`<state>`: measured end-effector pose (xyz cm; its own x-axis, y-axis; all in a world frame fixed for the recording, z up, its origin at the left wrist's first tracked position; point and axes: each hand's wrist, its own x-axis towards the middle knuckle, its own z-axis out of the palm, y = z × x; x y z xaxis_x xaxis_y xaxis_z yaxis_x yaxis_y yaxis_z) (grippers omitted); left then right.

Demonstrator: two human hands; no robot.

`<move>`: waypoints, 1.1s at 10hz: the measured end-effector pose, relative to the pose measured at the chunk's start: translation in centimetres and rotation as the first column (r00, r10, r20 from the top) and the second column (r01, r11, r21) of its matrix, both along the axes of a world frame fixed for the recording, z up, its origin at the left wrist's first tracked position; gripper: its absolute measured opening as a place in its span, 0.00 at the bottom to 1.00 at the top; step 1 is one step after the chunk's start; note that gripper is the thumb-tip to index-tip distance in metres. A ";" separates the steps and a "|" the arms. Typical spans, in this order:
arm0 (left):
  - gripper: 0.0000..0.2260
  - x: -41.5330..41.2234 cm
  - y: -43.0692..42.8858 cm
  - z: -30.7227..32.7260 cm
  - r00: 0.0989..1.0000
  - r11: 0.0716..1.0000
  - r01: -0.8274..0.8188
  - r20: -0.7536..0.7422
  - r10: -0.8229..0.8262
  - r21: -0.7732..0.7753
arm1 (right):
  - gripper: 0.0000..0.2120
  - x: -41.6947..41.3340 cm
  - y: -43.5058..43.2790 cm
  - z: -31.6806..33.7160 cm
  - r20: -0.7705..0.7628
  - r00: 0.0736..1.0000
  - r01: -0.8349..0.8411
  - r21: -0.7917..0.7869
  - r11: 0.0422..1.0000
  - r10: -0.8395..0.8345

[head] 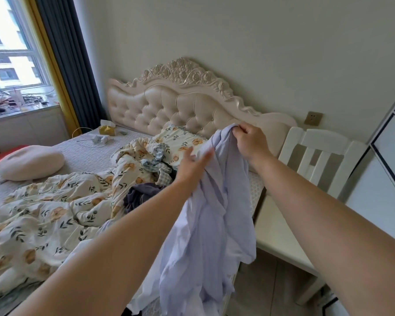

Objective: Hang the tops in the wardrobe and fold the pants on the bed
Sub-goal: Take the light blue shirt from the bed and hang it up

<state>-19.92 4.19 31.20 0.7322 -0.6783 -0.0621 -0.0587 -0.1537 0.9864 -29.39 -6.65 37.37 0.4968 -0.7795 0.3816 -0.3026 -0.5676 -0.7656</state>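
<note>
A pale lilac garment (214, 213) hangs in front of me over the bed's right edge. My right hand (251, 140) pinches its top edge and holds it up near the headboard. My left hand (192, 165) lies against the cloth lower down, fingers straight and blurred. On the bed (82, 156) behind it lie a dark purple garment (141, 195) and a crumpled blue checked garment (155, 160). The wardrobe (388, 160), with white panels in dark frames, stands at the far right.
A floral duvet (55, 213) is bunched across the bed, with a pink round cushion (30, 163) at the left. A white chair (306, 179) stands between bed and wardrobe. A tissue box (107, 128) and a charger lie near the tufted headboard (180, 106).
</note>
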 end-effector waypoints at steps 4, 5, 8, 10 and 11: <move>0.10 5.2 2.8 -3.6 0.862 0.890 -0.224 0.506 -0.010 0.398 | 0.18 -2.7 -2.9 -0.5 0.021 0.981 0.191 0.060 0.980 -0.193; 0.09 5.9 3.5 -3.8 0.884 0.879 -0.252 0.466 0.039 0.405 | 0.18 -2.8 -3.4 -1.1 -0.015 0.975 0.224 0.038 0.974 -0.223; 0.25 5.1 4.1 -1.9 0.789 0.980 0.172 -0.583 -0.195 -0.095 | 0.15 -3.9 -4.4 -1.5 -0.257 0.919 0.319 0.035 0.947 -0.300; 0.20 3.1 0.4 0.1 0.062 0.908 0.018 -0.905 -0.420 -0.420 | 0.11 -1.8 -1.3 -3.1 -0.081 0.992 -0.044 0.482 0.875 0.095; 0.05 1.2 -1.1 -0.1 0.797 0.937 -0.281 -0.595 0.106 -0.209 | 0.07 -0.9 0.6 -3.3 0.012 0.922 -0.307 0.629 0.714 0.387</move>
